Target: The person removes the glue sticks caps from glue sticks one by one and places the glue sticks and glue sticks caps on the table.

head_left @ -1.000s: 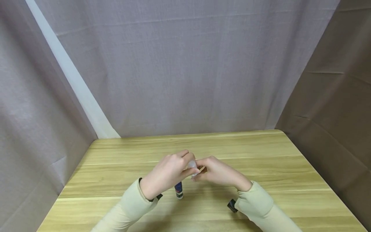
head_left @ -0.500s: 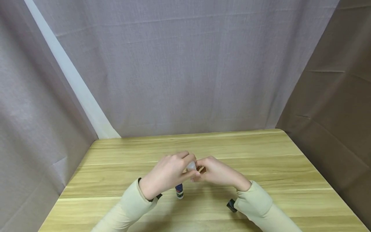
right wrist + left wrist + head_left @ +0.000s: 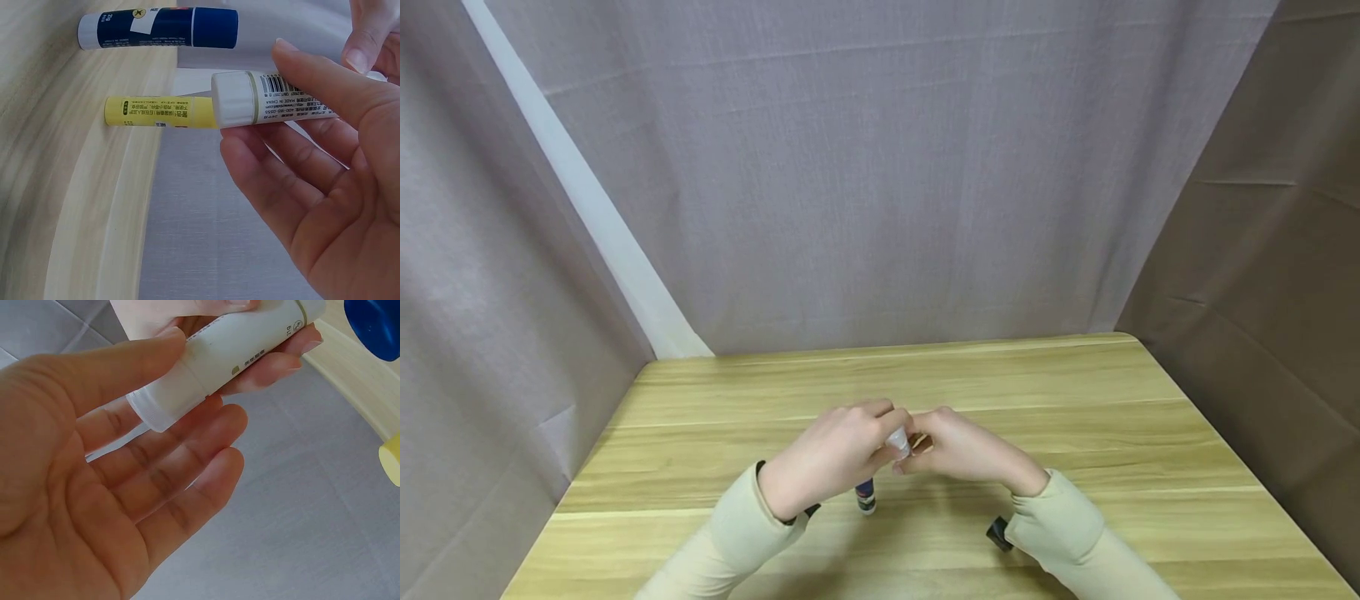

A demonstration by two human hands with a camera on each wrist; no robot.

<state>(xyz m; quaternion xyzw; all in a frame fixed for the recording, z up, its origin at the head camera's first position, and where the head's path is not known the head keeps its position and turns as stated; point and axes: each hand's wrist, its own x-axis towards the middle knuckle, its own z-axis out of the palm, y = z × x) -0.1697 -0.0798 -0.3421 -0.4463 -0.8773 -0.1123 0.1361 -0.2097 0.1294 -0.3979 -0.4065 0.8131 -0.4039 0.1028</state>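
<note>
A white glue stick [image 3: 250, 347] with printed text is held above the table between both hands. My right hand [image 3: 962, 450] grips its body between thumb and fingers; in the right wrist view the white base end [image 3: 234, 100] points away from the palm. At the other end, my left hand [image 3: 838, 454] pinches the translucent cap [image 3: 169, 400] with thumb and forefinger, the remaining fingers spread loosely below. A blue glue stick [image 3: 156, 28] and a yellow glue stick [image 3: 159, 111] stand on the table; the head view shows only the lower part of the blue one.
The wooden table [image 3: 715, 400] reaches back to a grey curtain [image 3: 880, 183], with a brown cloth [image 3: 1262, 275] along the right side. Black wrist camera [image 3: 998, 533] pokes out under the right cuff.
My left fingers have turned on the cap, the thumb moving in and the knuckles dipping slightly forward. The right hand keeps almost the same place; the blue glue stick has not moved.
</note>
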